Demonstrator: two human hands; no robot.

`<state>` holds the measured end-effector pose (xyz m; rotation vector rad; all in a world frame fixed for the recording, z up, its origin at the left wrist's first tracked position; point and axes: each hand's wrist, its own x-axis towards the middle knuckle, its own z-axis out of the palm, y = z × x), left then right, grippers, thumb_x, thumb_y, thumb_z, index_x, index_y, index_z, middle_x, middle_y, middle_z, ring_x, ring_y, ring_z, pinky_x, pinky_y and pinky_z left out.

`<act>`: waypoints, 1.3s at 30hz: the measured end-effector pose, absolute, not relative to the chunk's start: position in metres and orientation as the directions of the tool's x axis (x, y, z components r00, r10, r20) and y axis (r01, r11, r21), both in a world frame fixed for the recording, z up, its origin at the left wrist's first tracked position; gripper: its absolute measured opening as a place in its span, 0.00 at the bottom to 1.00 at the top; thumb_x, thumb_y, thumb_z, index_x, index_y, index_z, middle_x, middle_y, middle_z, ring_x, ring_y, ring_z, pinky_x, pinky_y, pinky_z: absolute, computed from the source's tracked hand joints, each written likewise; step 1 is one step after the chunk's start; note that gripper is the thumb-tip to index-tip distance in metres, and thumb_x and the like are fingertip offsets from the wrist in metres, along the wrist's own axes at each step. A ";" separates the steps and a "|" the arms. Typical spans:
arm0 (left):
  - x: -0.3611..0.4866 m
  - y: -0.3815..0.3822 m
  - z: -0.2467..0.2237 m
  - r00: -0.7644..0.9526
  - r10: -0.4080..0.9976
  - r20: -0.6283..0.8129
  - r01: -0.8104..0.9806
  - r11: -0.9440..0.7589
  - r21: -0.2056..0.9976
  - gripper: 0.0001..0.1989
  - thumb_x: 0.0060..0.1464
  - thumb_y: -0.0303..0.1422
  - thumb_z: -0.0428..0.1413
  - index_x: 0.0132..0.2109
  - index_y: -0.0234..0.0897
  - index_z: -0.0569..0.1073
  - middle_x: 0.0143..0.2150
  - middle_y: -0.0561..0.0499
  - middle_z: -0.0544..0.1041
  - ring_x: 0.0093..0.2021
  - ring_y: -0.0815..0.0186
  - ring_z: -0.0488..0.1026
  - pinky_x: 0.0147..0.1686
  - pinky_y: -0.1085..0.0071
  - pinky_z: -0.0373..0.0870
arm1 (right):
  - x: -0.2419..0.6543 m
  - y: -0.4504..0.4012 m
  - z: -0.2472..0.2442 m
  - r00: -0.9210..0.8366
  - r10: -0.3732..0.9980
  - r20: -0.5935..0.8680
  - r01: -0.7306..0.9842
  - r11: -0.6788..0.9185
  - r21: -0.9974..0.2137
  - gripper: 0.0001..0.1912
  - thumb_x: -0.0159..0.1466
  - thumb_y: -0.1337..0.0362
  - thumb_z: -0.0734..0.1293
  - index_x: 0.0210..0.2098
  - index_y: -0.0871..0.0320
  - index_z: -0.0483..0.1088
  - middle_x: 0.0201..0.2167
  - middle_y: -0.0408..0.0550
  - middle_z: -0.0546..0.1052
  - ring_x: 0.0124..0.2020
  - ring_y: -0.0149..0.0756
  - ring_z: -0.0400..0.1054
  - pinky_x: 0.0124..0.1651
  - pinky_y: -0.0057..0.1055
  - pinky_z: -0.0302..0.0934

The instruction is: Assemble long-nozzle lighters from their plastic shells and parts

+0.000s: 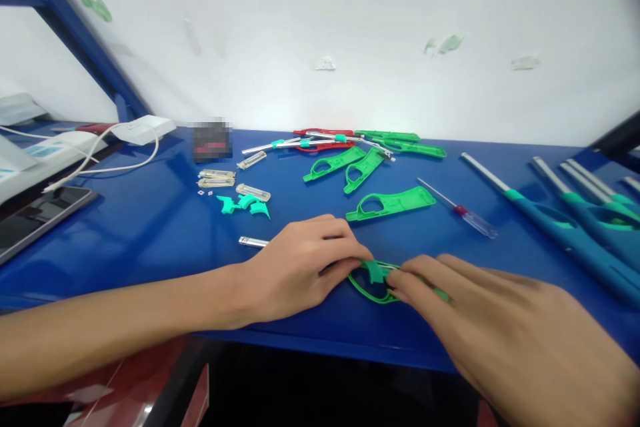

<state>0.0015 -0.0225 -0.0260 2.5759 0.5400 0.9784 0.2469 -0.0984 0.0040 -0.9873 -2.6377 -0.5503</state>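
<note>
A green lighter casing half [367,293] with a rounded trigger opening lies near the table's front, between my hands. My left hand [300,263] is closed, its thumb and fingers pinching at the casing's left part beside a teal trigger piece [374,272]. From behind that hand a silver metal tube [251,241] sticks out to the left. My right hand [495,313] is closed on the casing's right part, fingertips by the trigger opening and covering most of the handle. What else the fingertips hold is hidden.
Green casing halves [400,201] lie beyond my hands, with a screwdriver [465,213] to their right. Blue lighters [550,227] line the right side. Clear fuel tanks [253,192] and loose teal triggers [257,205] are left of centre. A phone [40,220] and white cable [123,170] lie left.
</note>
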 end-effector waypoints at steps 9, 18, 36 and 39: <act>0.002 -0.023 -0.024 0.692 0.458 0.558 0.225 -0.871 0.436 0.08 0.69 0.22 0.57 0.50 0.27 0.82 0.42 0.44 0.81 0.41 0.65 0.78 0.42 0.72 0.76 | 0.252 -0.104 -0.015 -0.648 0.646 0.403 0.752 0.626 0.208 0.15 0.66 0.76 0.58 0.46 0.55 0.70 0.39 0.52 0.83 0.25 0.43 0.74 0.23 0.41 0.63; 0.001 -0.023 -0.025 0.699 0.453 0.553 0.225 -0.873 0.432 0.09 0.70 0.23 0.57 0.50 0.27 0.82 0.43 0.44 0.81 0.42 0.65 0.78 0.43 0.71 0.76 | 0.258 -0.108 -0.023 -0.494 0.788 0.368 0.835 0.548 -0.051 0.13 0.77 0.66 0.56 0.52 0.48 0.70 0.44 0.44 0.82 0.35 0.39 0.80 0.27 0.35 0.66; 0.002 -0.024 -0.022 0.698 0.468 0.542 0.254 -0.870 0.423 0.08 0.70 0.23 0.57 0.50 0.30 0.81 0.42 0.46 0.81 0.40 0.67 0.77 0.41 0.73 0.75 | 0.248 -0.104 -0.025 -0.127 0.910 0.395 0.792 0.333 -0.512 0.14 0.75 0.50 0.64 0.40 0.46 0.78 0.37 0.37 0.85 0.33 0.33 0.81 0.36 0.25 0.72; 0.002 -0.024 -0.022 0.703 0.464 0.539 0.260 -0.873 0.413 0.08 0.71 0.24 0.56 0.50 0.32 0.81 0.43 0.47 0.81 0.41 0.67 0.78 0.41 0.73 0.76 | 0.246 -0.104 -0.026 -0.103 0.913 0.394 0.778 0.321 -0.540 0.14 0.75 0.49 0.64 0.39 0.46 0.79 0.36 0.37 0.85 0.32 0.32 0.81 0.35 0.24 0.72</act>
